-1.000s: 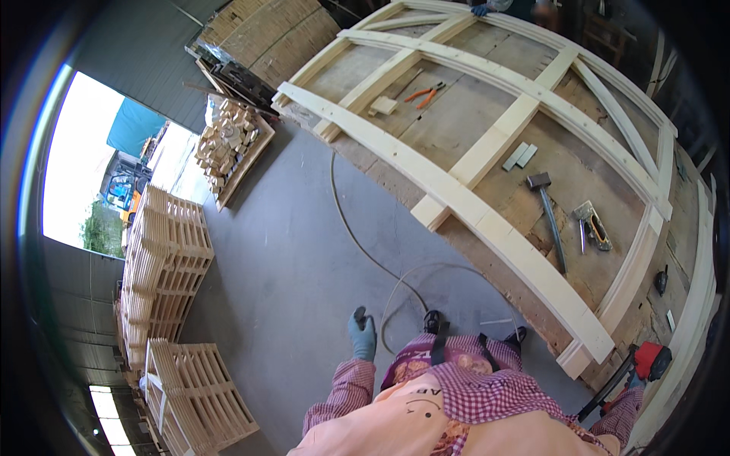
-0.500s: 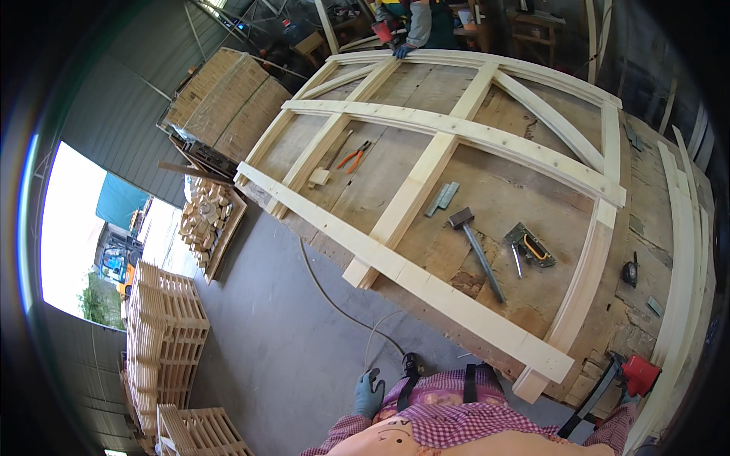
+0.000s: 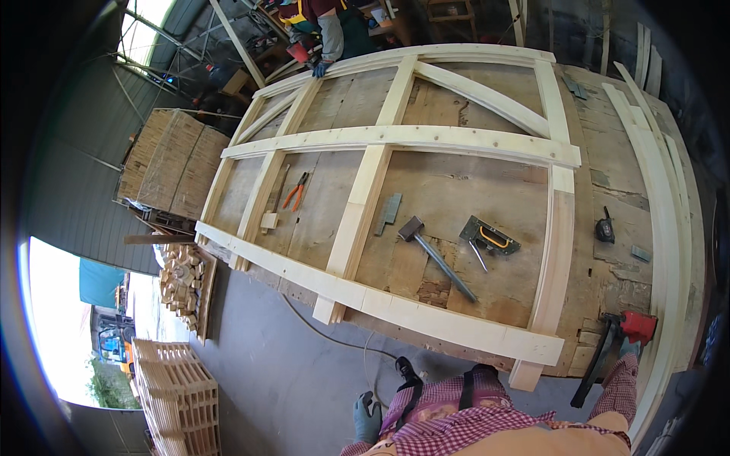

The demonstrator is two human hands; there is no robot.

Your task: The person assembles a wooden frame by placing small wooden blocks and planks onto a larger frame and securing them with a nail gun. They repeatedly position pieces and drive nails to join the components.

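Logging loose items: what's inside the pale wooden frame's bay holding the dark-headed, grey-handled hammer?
Besides the hammer: black tool with yellow-edged grip, thin silver rod, flat grey-green strips, worn brown wooden tabletop. Covered, can't see: tabletop directly under the frame itself.

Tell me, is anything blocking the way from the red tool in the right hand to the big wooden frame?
Nothing I can see does. Between the red tool in the right hand and the wooden frame there is just a strip of worn tabletop. The hammer lies inside the frame, not in between.
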